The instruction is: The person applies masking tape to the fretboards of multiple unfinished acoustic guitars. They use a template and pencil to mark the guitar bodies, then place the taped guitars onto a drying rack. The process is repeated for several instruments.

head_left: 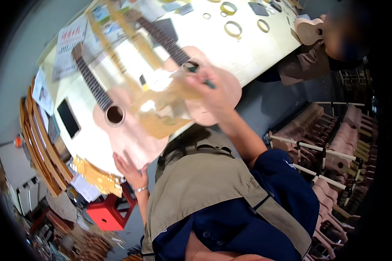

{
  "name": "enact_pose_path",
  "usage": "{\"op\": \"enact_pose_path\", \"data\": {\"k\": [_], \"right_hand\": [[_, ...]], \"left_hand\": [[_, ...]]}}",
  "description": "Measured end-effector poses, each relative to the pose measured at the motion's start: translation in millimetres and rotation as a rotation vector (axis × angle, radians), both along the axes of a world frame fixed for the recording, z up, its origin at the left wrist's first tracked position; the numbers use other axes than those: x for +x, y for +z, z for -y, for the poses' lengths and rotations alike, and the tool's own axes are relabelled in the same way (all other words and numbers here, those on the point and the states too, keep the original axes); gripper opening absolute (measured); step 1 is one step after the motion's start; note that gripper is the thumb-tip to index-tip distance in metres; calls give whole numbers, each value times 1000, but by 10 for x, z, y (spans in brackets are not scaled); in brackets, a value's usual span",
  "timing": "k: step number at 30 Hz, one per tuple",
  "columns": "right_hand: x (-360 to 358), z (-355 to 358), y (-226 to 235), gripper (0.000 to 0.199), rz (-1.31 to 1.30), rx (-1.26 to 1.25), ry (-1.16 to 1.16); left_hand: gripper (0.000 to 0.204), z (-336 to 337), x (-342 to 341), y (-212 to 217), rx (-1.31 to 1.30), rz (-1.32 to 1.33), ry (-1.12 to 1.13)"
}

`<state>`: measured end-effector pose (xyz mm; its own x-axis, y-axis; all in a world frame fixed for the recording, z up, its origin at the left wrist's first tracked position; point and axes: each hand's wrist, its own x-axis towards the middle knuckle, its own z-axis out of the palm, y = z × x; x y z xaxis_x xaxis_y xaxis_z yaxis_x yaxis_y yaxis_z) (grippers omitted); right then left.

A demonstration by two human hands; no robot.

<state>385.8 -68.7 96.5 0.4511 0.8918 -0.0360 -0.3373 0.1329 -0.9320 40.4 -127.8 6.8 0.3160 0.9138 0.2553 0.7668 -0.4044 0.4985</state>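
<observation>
Showed pale pink on guitars mid-frame, khaki on an apron lower centre, red on a stool lower left.

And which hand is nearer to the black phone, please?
The left hand: in the picture, it sits below and right of the phone; the right hand is farther right, over a guitar.

The right grip is blurred, and the dark green thing in it is mostly covered by the fingers, too smeared to identify; that hand also hides part of the guitar beneath. The table is cut off at the top edge. A co-worker's head is an unreadable blur beside the dark rim.
</observation>
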Motion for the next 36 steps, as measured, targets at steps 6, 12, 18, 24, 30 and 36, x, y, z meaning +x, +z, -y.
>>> {"op": "enact_pose_path", "data": {"k": [6, 12, 18, 24, 30, 36], "right_hand": [[2318, 875, 103, 29, 233, 59, -436], [3532, 1125, -716, 29, 323, -80, -476], [3801, 645, -1005, 13, 1241, -684, -309], [3978, -160, -1127, 15, 1798, -545, 6], [3795, -1269, -849, 14, 1565, -239, -128], [3825, -2228, -932, 26, 1788, -596, -157]], "left_hand": [[90, -35, 193, 185, 86, -95, 269], [79, -255, 1095, 491, 181, -152, 295], [72, -282, 1950, 688, 205, -160, 184], [68, -190, 2235, 722, 170, -134, 208], [67, -48, 2287, 718, 127, -157, 260], [63, 108, 2292, 770, 62, -188, 307]]}}
